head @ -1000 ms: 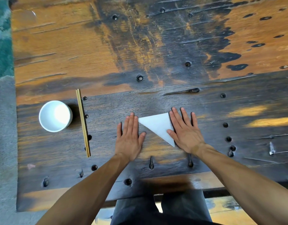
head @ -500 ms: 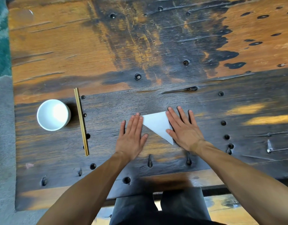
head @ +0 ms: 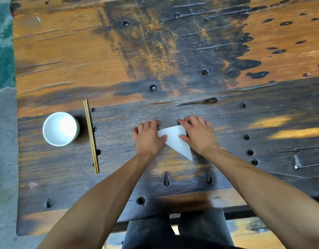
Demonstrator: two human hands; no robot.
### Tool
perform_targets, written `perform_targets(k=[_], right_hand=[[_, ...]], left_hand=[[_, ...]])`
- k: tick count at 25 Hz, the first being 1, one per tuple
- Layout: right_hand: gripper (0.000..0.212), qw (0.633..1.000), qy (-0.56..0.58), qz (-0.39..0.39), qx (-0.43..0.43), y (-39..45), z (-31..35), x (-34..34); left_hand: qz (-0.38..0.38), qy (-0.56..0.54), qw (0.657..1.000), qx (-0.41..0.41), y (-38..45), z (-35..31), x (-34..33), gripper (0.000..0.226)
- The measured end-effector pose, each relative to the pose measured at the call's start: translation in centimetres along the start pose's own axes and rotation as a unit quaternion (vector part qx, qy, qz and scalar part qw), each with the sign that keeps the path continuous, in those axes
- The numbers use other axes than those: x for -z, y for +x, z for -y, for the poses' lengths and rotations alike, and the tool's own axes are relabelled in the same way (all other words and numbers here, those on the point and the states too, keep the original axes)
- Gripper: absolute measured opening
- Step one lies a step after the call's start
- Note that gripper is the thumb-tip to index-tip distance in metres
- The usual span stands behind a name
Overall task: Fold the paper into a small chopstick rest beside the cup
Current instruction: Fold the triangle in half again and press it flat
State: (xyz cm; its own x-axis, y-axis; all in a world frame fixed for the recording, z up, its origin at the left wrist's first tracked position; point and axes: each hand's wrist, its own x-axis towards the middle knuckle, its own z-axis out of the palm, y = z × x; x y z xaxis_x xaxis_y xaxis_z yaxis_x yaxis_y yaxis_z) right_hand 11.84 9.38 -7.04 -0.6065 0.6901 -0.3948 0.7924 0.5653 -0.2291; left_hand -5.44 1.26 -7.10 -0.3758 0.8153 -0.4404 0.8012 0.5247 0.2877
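The paper (head: 175,139), a white triangle, lay flat on the table (head: 173,51), well right of the cup (head: 60,129) and chopsticks (head: 91,136). The left hand (head: 148,137) and right hand (head: 198,134) pressed its far corners, fingers curled, pinching nothing visible. A clean fold probably needed both corners pinned and the edge creased firmly

Both hands (head: 175,137) grip folded paper (head: 176,139)
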Motion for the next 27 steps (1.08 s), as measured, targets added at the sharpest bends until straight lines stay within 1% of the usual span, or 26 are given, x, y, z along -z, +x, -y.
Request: perform_targets(k=[2,5,8,11,13,16,19,21,24,27], right_hand=[[0.054,1.000,0.013,0.005,-0.002,0.5,0.1,0.3],[0.043,0.999,0.031,0.002,-0.011,0.5,0.3,0.4],[0.035,0.999,0.041,0.012,-0.018,0.7,0.8,0.4],[0.042,0.997,0.063,0.037,-0.027,1.1,1.2,0.6],[0.041,0.996,0.070,0.047,-0.030,1.3,1.3,0.7],[0.029,0.995,0.078,0.052,-0.031,1.3,1.0,0.8],[0.021,0.992,0.106,0.056,-0.029,1.2,0.7,0.8],[0.015,0.988,0.140,0.057,-0.039,1.2,0.6,1.0],[0.011,0.983,0.171,0.037,-0.063,1.2,0.4,0.9],[0.014,0.986,0.153,-0.008,-0.073,0.9,0.3,0.5]], left_hand=[[0.029,-0.029,0.999,0.033,0.7,-0.4,0.5,0.028],[0.052,-0.028,0.998,0.016,0.9,-0.6,0.6,0.016],[0.066,-0.056,0.996,-0.015,0.8,-0.5,0.4,0.019],[0.087,-0.067,0.994,-0.027,0.9,-0.4,0.5,0.030],[0.098,-0.041,0.994,-0.031,1.1,-0.5,0.6,0.027],[0.085,-0.045,0.995,-0.034,1.0,-0.6,0.7,0.013],[0.081,-0.084,0.992,-0.044,1.1,-0.9,1.3,0.010],[0.063,-0.107,0.990,-0.062,1.5,-0.9,1.9,0.010],[0.011,-0.082,0.987,-0.135,1.9,-0.8,2.5,0.013],[-0.060,-0.023,0.970,-0.235,1.5,-0.7,2.3,0.014]])
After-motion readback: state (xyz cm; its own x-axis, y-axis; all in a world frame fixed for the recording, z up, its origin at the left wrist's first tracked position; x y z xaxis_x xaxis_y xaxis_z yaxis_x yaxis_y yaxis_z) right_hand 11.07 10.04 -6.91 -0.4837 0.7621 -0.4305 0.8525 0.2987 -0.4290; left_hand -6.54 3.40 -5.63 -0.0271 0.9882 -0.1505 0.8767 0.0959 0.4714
